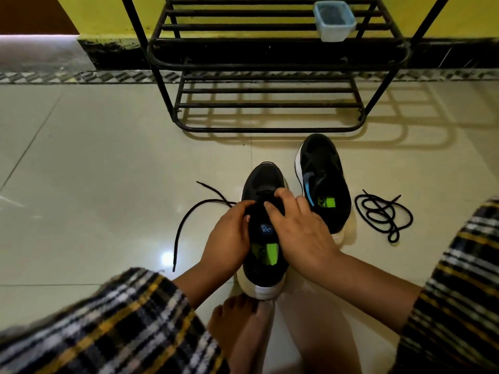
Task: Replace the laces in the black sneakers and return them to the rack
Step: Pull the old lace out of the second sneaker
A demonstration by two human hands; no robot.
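Near black sneaker (pixel 263 236) upright on the floor, toe toward the rack (pixel 270 63), one black lace (pixel 186 220) trailing out to its left. Second sneaker (pixel 322 182) just beside it on the right (white sole, blue swoosh, no lace). Spare lace (pixel 383 214) lies in a loose coil right of the pair.

Both forearms are reaching in from the plaid sleeves — the left from seven o'clock, the right from four o'clock — and meeting at centre. The left hand (pixel 228 233) is curling its fingers round the near sneaker (pixel 263 238) at its nine o'clock side. The right hand (pixel 299 225) is lying over the top, fingertips (pixel 279 194) pinching at twelve o'clock.
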